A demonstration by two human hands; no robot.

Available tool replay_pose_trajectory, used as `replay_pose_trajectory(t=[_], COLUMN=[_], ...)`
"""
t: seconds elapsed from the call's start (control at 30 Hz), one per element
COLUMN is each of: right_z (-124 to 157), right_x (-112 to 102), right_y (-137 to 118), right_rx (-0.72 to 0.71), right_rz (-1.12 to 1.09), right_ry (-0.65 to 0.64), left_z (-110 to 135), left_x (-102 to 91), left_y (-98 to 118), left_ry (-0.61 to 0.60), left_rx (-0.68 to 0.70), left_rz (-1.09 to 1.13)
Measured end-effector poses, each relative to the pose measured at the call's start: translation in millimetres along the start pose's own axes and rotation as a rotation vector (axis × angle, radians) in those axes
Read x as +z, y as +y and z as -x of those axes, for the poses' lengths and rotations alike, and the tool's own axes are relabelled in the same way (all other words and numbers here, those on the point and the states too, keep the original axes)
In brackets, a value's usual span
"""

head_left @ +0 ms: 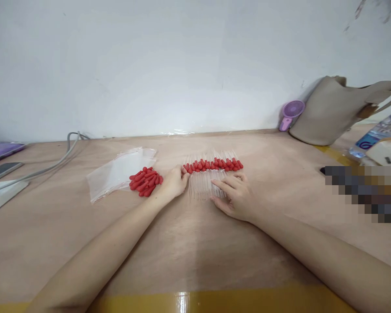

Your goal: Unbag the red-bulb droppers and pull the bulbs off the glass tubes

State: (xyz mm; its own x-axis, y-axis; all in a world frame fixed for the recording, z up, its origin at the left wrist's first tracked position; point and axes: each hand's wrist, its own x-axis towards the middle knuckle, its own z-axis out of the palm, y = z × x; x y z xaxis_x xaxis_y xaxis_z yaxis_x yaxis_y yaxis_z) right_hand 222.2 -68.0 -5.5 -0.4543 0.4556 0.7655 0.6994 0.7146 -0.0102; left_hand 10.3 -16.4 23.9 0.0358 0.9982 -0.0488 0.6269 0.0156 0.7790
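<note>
A row of clear glass droppers (206, 182) with red rubber bulbs (215, 164) lies side by side on the brown table (189, 243). My left hand (173, 182) is at the row's left end, fingers curled and pinched at the leftmost red bulb. My right hand (236, 195) rests on the clear tubes with its fingers stretched flat. A small heap of loose red bulbs (146, 181) lies just left of my left hand, beside clear plastic bags (117, 173).
A grey cable (52, 167) runs to a power strip (0, 195) at the left, near a phone (1, 170). At the back right stand a purple hand fan (290, 113), a beige bag (332, 111) and a water bottle (381, 130). Yellow tape (215, 302) edges the table front.
</note>
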Motion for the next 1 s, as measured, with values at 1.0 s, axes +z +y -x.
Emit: replay_pose_trajectory(t=[1.0], right_z=[-1], right_x=[2], right_y=[3], right_rx=[0.006], right_rz=[-0.066], right_ry=[-0.006], left_z=[-24], left_x=[-15.0], left_y=[1], left_ry=[0.183], left_rx=[0.179], left_rz=[-0.535])
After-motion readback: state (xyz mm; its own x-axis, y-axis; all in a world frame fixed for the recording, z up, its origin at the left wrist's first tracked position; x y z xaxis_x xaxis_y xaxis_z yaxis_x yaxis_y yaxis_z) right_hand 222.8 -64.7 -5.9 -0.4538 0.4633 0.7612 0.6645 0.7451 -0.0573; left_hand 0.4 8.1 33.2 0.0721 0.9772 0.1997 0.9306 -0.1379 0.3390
